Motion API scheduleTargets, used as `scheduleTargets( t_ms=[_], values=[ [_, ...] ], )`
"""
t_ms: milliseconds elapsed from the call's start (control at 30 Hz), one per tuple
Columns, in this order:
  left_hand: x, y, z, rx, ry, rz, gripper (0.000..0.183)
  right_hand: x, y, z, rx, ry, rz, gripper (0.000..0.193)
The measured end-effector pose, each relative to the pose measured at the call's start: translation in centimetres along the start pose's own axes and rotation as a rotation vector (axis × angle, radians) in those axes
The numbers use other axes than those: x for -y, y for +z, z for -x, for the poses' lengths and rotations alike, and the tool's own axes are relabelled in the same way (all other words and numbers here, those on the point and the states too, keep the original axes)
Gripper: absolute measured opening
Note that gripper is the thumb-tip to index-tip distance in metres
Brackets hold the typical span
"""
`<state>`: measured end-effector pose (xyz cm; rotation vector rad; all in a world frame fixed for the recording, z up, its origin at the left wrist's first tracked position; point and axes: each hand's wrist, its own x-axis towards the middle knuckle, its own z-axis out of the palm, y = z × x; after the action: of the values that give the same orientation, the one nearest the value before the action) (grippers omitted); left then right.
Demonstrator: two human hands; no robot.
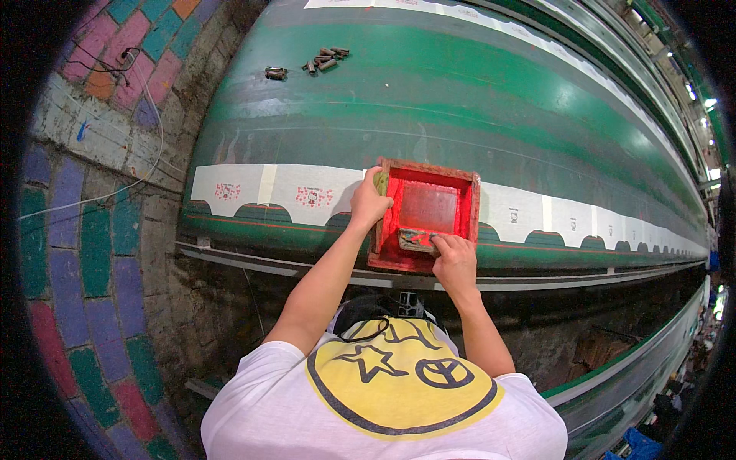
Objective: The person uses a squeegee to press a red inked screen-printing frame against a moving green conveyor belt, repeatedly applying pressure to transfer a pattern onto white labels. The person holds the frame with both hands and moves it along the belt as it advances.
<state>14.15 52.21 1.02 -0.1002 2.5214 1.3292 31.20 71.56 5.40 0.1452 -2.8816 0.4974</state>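
Note:
A square wooden screen-printing frame (474,201), its inside smeared with red ink, lies over the strip of white pieces (261,192) on the long green table (307,123). My left hand (371,204) is closed round the frame's left side. My right hand (455,264) grips a short, ink-stained squeegee (415,241) at the near end of the mesh (429,205), inside the frame. White pieces left of the frame carry black cartoon prints with red dots around them; those to the right show only small black prints. The piece under the frame is mostly hidden.
Several dark short cylinders (328,60) lie on the table's far left part. A metal rail (299,270) runs along the near edge. Another white strip (460,11) lies along the far side. Painted brick paving (100,253) and a pale cable (157,146) are at the left.

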Motion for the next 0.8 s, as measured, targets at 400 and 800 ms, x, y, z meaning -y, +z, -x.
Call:
scheduleTargets(
  t_ms=[400,800],
  values=[
    [-0.34,-0.16,-0.8,-0.02,0.032,-0.013,0.08,-0.29,0.52,-0.74,-0.025,0.006,-0.001,0.036],
    [-0.42,-0.06,-0.58,-0.023,0.03,0.007,0.079,-0.23,0.29,-0.71,-0.02,0.011,0.005,0.037]
  ],
)
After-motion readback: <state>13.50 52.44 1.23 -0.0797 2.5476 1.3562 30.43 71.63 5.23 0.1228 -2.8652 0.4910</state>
